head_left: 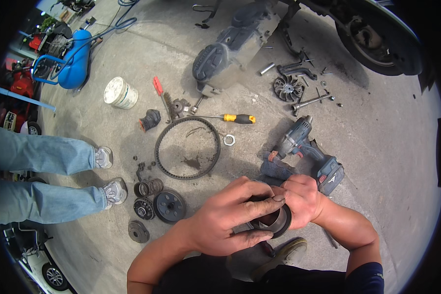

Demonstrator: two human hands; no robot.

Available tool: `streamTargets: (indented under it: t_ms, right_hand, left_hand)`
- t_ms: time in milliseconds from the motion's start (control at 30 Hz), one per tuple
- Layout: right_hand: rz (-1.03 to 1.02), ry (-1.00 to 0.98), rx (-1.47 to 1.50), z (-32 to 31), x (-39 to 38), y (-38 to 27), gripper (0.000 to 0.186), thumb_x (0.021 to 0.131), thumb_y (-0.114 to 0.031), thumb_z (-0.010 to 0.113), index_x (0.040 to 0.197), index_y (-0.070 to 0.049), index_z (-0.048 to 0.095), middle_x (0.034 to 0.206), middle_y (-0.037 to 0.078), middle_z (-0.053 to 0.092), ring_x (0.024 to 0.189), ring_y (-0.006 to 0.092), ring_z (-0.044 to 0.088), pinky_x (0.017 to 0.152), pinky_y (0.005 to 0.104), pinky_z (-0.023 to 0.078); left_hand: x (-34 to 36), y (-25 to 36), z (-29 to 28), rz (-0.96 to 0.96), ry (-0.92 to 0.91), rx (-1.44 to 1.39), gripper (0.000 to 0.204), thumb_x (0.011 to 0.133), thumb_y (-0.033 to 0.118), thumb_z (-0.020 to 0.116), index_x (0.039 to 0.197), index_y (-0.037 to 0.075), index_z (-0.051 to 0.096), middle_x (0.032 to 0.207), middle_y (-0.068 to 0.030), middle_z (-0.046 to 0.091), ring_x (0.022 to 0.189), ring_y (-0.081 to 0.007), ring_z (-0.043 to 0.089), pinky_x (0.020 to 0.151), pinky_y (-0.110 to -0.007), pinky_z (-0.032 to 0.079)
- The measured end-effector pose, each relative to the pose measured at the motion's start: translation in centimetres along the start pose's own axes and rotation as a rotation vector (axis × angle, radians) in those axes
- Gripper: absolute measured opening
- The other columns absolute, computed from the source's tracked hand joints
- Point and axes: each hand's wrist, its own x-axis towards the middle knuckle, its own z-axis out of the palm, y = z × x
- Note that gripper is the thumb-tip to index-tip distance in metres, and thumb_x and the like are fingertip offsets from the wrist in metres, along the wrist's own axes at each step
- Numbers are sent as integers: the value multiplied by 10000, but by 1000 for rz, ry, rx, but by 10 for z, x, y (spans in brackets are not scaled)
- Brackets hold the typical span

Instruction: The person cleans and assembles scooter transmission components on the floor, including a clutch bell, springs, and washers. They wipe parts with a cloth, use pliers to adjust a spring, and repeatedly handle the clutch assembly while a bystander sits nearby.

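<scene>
Close to my body, both hands are on a round metal part (281, 223) with a hollow sleeve and a dark rim. My left hand (230, 213) is closed over its left side, thumb and fingers reaching across the opening. On the far right side, the curled fingers of my right hand (301, 198) grip the same part; their tips are partly hidden. Just beyond my hands lies a dark work glove (275, 166) beside a cordless impact wrench (306, 149). A toothed drive belt (158, 152) rests on the concrete ahead, with a hex nut (229, 140) by it.
Left of my hands sit a clutch bell (169, 206), a coil spring (154, 186) and a clutch (143, 208). Farther off are a yellow-black screwdriver (239, 118), white bucket (121, 93), engine cover (220, 54) and fan wheel (288, 88). A person in jeans (44, 154) stands left.
</scene>
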Motion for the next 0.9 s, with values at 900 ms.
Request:
streamTargets:
  t_ms: [900]
  right_hand:
    - [1507,-133,328,23,-75,-21,446,940,-365,819,986,45,649,787,200,720,681,295,717,662,412,568]
  left_hand:
    - [9,-141,-26,-473,238,542,529,827,24,794,1335,59,651,1307,-146,645,1078,-320,701,922,-417,567]
